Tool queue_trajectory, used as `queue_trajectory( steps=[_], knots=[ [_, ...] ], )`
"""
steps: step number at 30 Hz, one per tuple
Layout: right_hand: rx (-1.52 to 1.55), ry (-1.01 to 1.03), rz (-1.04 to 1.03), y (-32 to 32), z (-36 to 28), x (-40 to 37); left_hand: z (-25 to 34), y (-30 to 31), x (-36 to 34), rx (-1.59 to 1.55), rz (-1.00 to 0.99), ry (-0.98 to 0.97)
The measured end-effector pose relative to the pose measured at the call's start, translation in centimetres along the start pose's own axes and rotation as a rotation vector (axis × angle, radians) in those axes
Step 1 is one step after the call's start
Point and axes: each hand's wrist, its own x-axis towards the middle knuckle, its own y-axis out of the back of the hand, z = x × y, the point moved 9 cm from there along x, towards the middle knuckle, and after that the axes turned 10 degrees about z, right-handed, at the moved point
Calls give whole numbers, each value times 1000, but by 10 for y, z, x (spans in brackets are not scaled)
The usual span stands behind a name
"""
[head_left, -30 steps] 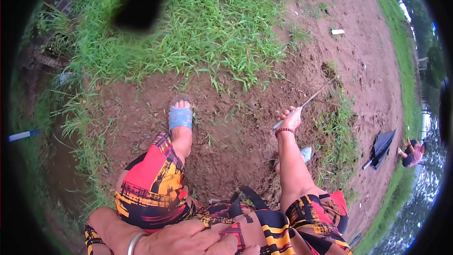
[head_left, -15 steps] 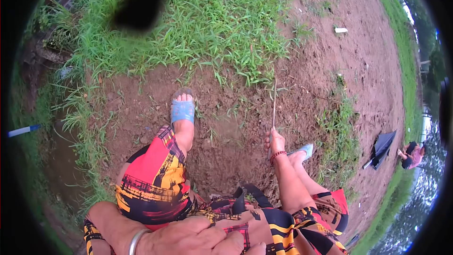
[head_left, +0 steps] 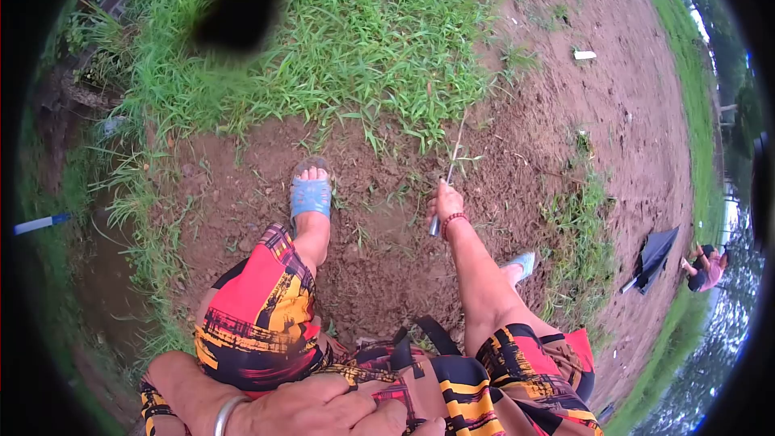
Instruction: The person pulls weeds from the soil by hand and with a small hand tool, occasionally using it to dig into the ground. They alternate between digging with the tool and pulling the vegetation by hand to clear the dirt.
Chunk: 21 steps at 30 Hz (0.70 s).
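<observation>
My right hand (head_left: 445, 200), with a red bead bracelet at the wrist, is closed round a long thin tool (head_left: 457, 145). Its grey tube-like handle end sticks out below the fist, and the slim far part reaches up to the edge of the grass (head_left: 404, 105). A small green sprig (head_left: 468, 159) shows beside that slim part. Down on my lap my left hand (head_left: 323, 413) lies over the patterned cloth (head_left: 266, 331), fingers loosely spread, a silver bangle at its wrist. Bare brown soil (head_left: 387, 226) lies between my feet in blue sandals (head_left: 311, 195).
Muddy water (head_left: 109, 282) runs along the left, with a blue and white object (head_left: 40, 224) at the far edge. To the right, a dark umbrella (head_left: 652, 258) lies on the dirt near a crouching person (head_left: 709, 268). A white scrap (head_left: 584, 55) lies farther up.
My right hand has moved up and left, away from my right foot, with the tool now slanting up to the right. My left hand stays on my lap.
</observation>
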Motion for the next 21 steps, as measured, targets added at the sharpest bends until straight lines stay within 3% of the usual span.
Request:
queue_trajectory(
  steps=[3,5,6,8,14,17,19,21],
  knots=[
    [-129,43,55,33,45,0,2,1,2,23,48,-29],
    [-391,346,149,72,50,26,7,3,2,25,113,-63],
    [-391,349,155,77,31,13,7,2,2,32,103,-56],
    [-115,5,24,80,19,-16,9,3,1,36,90,-43],
    [423,21,286,89,-42,7,5,-1,-3,20,-21,-16],
    [462,26,311,64,-37,34,4,2,-1,18,46,-31],
    [117,45,70,18,-4,25,4,4,0,21,94,-36],
    [-236,221,106,6,19,-8,4,4,1,18,144,-38]
  ],
)
